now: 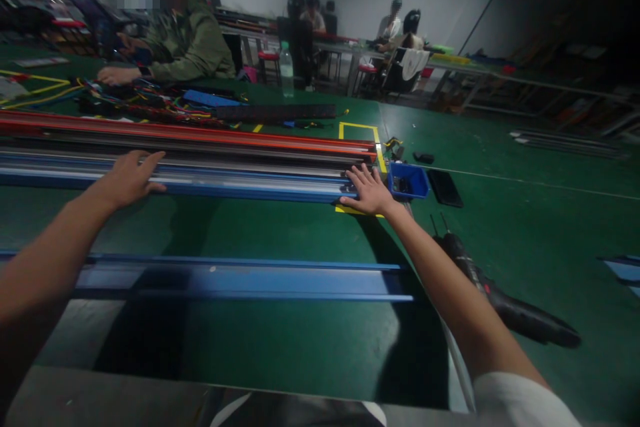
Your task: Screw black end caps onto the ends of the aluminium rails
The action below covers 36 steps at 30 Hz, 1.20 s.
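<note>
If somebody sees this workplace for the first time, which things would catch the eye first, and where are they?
Probably the long red bars and blue bars lying side by side across the green table, with the left hand and right hand spread at the blue ones. Nearer the person, a separate blue channel lies parallel to them. Right of the right forearm, a dark power drill lies on the table.

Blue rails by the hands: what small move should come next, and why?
Perhaps curl both hands around the blue rails: the left hand and right hand are spread out at them, neither closed in a grip.
</note>
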### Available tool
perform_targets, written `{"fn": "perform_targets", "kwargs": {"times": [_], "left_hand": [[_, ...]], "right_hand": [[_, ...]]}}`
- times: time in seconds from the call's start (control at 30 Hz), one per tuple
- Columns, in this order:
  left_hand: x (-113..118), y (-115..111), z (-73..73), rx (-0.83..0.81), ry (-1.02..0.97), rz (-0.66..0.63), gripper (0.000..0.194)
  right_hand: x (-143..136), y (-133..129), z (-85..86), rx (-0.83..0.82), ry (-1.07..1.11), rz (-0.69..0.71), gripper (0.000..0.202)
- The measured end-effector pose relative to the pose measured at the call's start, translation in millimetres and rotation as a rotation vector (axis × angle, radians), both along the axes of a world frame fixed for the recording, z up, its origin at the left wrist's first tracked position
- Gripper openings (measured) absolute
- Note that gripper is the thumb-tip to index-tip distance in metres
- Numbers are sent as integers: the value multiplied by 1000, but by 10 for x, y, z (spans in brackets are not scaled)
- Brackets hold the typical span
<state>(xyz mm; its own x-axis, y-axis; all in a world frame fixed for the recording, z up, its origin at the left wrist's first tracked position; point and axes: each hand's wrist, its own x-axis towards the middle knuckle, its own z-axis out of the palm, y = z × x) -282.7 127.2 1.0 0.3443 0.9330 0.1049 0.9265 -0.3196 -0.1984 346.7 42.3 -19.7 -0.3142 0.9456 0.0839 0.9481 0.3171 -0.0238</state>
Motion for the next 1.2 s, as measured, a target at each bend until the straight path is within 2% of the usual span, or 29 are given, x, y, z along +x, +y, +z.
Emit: {"fn": "perform_targets", "kwargs": {"times": [0.07,0.13,0.2,0.27,0.33,0.4,0.5,0.57,0.6,0.73,0.87,0.93,1.07,1.2], "left_hand": [[156,-88,109,9,13,0,78],[485,-236,230,20,58,4,73],[992,-486,323,22,54,-71,74],[1607,-863,350,15,-37,-252,75],[2215,-1338,302,-44,-119,-453,76],[2716,-1830,199,-118,-142,-606,83],[3182,-2391,29,-176,-165,-696,104],[3326,-2569,-50,-203,-165,-703,118],[3364,-2603,-74,-202,-145,-690,118],[3399,-2557,-97,-206,-54,-642,101],[3388,-2506,-76,-198,-34,-680,93],[3393,-2498,-67,-210,-31,-697,91],[3376,-2439,-73,-228,-18,-705,90],[3250,-2285,-108,-217,-41,-685,90]], "right_hand": [[-18,-28,0,25,6,-19,112],[-43,-72,0,73,14,-45,114],[-72,-124,7,120,17,-66,115],[-98,-179,27,132,21,-93,111],[-110,-240,64,116,42,-138,102],[-97,-321,112,116,104,-177,92],[-23,-503,176,119,282,-182,86],[61,-651,197,108,434,-189,86],[114,-723,200,107,509,-213,85],[396,-908,199,149,670,-466,76],[707,-921,246,207,638,-727,55],[813,-904,287,237,597,-806,48],[897,-844,370,267,497,-860,44],[911,-715,469,219,417,-854,38]]}}
